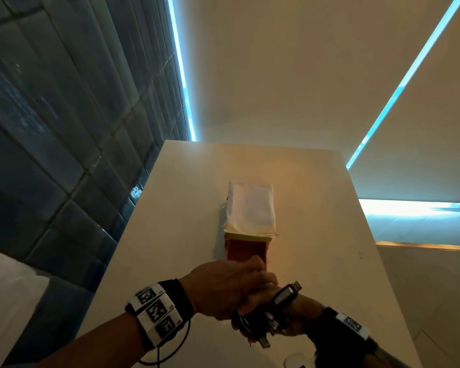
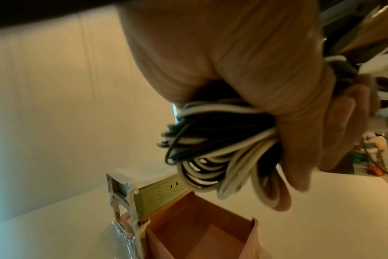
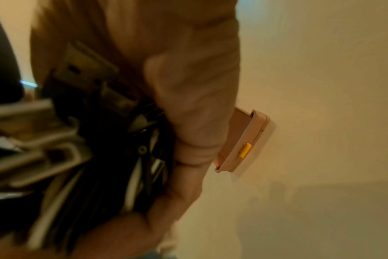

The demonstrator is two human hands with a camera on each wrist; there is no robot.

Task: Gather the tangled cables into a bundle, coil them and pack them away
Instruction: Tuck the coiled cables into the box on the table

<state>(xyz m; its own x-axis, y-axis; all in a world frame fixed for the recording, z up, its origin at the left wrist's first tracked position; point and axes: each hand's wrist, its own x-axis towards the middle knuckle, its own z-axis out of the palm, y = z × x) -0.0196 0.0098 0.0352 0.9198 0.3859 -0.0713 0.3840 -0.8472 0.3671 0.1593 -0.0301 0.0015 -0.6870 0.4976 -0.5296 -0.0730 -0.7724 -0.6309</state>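
Observation:
Both hands hold one bundle of black and white cables [image 2: 215, 150] above the near end of the table. My left hand [image 1: 223, 288] wraps round the looped end, fingers curled over the coils. My right hand [image 1: 295, 317] grips the other end, where several USB plugs [image 1: 287, 293] stick out. In the right wrist view the plugs [image 3: 78, 98] and cables [image 3: 131, 175] sit in my palm. An open red box [image 1: 246, 249] with its white lid [image 1: 250, 205] folded back lies just beyond the hands. Seen from the left wrist, the box [image 2: 202, 227] gapes open below the coils.
The white table [image 1: 316, 208] runs away from me. A dark tiled wall [image 1: 64, 128] stands on the left and pale blinds [image 1: 276, 62] hang behind. A small pale object [image 1: 295, 362] lies at the table's near edge.

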